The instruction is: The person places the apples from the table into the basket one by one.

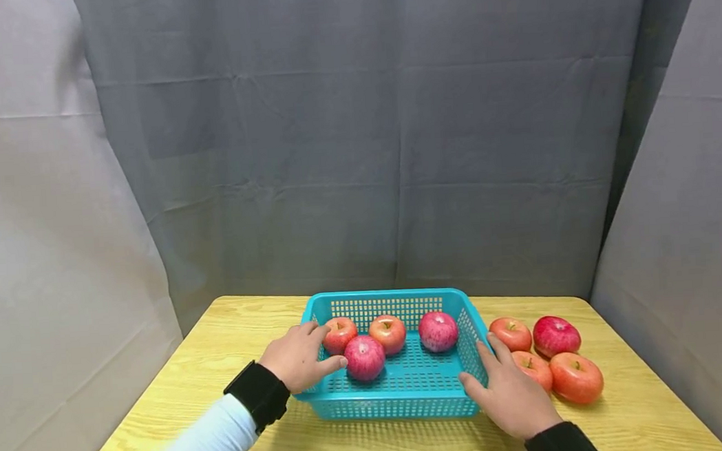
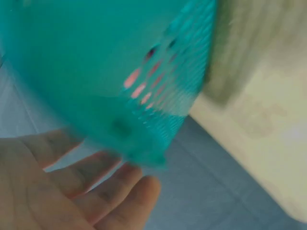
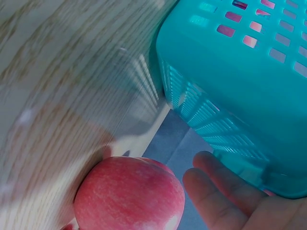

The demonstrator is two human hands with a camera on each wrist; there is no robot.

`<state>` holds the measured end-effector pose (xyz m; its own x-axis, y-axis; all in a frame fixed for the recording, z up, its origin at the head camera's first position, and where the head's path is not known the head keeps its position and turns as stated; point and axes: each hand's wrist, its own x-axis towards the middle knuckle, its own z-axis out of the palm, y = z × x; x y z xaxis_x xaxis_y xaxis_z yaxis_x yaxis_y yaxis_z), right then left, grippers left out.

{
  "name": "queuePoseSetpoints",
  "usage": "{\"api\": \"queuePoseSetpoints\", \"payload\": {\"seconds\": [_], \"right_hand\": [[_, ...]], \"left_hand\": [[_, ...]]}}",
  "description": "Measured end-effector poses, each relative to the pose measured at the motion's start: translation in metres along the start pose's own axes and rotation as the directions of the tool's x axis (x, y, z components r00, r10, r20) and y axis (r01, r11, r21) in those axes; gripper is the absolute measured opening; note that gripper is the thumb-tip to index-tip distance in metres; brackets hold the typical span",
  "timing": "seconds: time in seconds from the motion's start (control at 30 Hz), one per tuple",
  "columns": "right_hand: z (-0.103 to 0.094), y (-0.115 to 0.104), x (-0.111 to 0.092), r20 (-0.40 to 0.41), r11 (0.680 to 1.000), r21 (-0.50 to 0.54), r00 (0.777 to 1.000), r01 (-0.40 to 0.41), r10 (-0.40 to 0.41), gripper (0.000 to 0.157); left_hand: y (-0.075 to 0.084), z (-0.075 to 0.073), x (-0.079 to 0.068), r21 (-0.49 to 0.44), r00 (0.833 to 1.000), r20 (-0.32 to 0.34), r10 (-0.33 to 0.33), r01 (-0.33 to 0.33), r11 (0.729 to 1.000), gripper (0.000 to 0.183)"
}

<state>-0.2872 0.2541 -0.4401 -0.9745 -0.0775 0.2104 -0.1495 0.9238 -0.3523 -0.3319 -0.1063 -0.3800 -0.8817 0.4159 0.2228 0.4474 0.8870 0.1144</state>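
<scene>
A turquoise plastic basket [image 1: 403,407] with perforated walls stands between both hands. Inside it are two red-orange apples [image 1: 387,333] and two magenta round fruits [image 1: 438,331]. My left hand [image 1: 297,357] is at the left rim, its thumb stretched out over the inside. In the left wrist view its fingers [image 2: 127,191] extend loosely beside the blurred rim. At the right front corner, my right hand [image 1: 517,395] has its thumb toward the inside and its fingers along the outer side. The right wrist view has these fingers [image 3: 211,191] nearly straight, between the basket wall and an apple [image 3: 129,196].
Right of the basket lie three more apples [image 1: 576,378] and another magenta fruit [image 1: 556,335], close together near my right hand. The pale wooden table [image 1: 231,337] ends at a grey cloth backdrop [image 1: 395,182], with light cloth on both sides.
</scene>
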Motion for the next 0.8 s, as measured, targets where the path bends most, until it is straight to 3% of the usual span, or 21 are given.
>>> {"api": "queuePoseSetpoints", "payload": {"seconds": [0.2,0.37,0.57,0.8], "right_hand": [[0.003,-0.001,-0.002,0.002,1.0,0.006,1.0,-0.008,0.008,0.093],[0.007,-0.003,-0.002,0.004,1.0,0.013,1.0,-0.009,0.009,0.092],[0.005,-0.002,-0.002,0.004,1.0,0.03,1.0,0.004,-0.004,0.09],[-0.003,0.003,0.0,0.008,1.0,0.029,1.0,0.01,-0.011,0.091]], "left_hand": [[-0.009,0.026,-0.02,-0.056,0.999,-0.017,-0.032,0.031,0.998,0.093],[-0.011,0.04,-0.029,-0.067,0.997,-0.046,-0.055,0.052,0.996,0.103],[-0.009,0.044,-0.031,-0.077,0.994,-0.072,-0.087,0.082,0.994,0.103],[-0.005,0.045,-0.028,-0.112,0.991,-0.107,-0.079,0.067,0.991,0.102]]}}
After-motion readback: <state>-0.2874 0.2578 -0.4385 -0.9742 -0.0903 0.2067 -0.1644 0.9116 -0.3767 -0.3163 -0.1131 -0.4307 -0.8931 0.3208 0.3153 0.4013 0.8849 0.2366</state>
